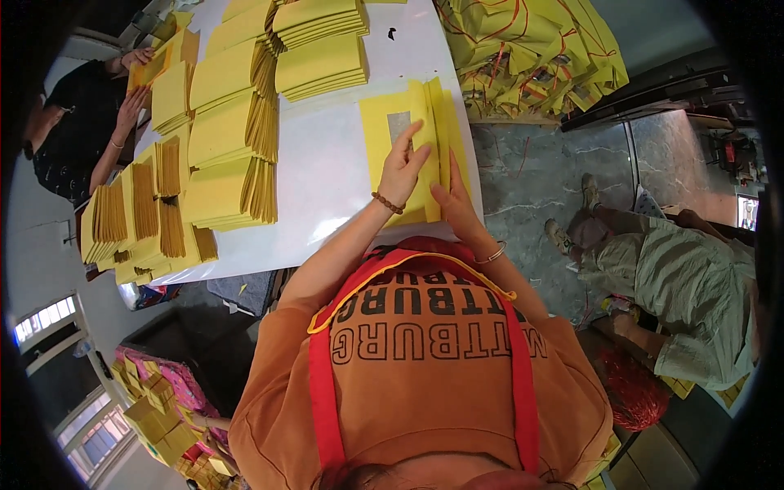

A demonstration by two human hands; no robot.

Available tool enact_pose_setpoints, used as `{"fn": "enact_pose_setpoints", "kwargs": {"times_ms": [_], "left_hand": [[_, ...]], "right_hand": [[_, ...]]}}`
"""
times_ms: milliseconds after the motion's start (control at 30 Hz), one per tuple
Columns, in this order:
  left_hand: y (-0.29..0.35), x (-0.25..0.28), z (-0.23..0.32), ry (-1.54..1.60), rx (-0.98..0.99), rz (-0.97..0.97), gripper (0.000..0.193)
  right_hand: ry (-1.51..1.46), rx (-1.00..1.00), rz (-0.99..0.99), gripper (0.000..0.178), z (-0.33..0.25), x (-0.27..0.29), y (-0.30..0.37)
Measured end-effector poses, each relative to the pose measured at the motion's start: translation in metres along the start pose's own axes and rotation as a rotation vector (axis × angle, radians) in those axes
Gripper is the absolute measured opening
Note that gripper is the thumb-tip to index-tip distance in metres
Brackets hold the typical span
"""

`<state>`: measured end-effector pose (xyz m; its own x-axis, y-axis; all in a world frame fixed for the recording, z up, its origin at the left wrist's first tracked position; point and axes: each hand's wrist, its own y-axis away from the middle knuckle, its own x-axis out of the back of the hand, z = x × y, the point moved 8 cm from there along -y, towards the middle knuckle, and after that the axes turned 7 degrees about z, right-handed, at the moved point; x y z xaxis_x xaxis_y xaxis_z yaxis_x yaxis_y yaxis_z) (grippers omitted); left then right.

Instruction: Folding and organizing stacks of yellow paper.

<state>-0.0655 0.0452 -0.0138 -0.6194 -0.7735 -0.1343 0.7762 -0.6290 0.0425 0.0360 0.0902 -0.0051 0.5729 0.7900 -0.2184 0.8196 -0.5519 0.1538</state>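
Yellow paper with a grey rectangle on it lies near the table's right edge, with raised, folded-up layers along its right part. My left hand rests on this paper, index finger stretched and thumb apart, just left of the raised fold. At the fold's right side, my right hand has its thumb on the near part and its fingers along the outer edge, holding the layers. Part of its grip is hidden by the paper. Stacks of folded yellow paper stand in rows to the left.
The white table has a small black piece at the far side. Beyond the right edge lies a pile of yellow packets with red ties. A co-worker handles yellow paper at the far left. Another person sits at right.
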Motion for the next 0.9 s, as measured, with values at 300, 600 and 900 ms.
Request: {"fn": "enact_pose_setpoints", "kwargs": {"times_ms": [300, 600, 900], "left_hand": [[-0.002, 0.002, 0.003, -0.163, -0.132, 0.043, 0.041], [0.0, 0.002, 0.008, -0.166, -0.13, 0.04, 0.037], [0.002, 0.008, -0.016, 0.186, 0.119, 0.102, 0.016]], "right_hand": [[0.537, 0.217, -0.05, 0.092, 0.004, -0.009, 0.001], [0.16, 0.09, -0.044, 0.088, 0.003, -0.004, 0.001], [0.31, 0.166, 0.02, 0.101, 0.001, -0.005, 0.0]]}}
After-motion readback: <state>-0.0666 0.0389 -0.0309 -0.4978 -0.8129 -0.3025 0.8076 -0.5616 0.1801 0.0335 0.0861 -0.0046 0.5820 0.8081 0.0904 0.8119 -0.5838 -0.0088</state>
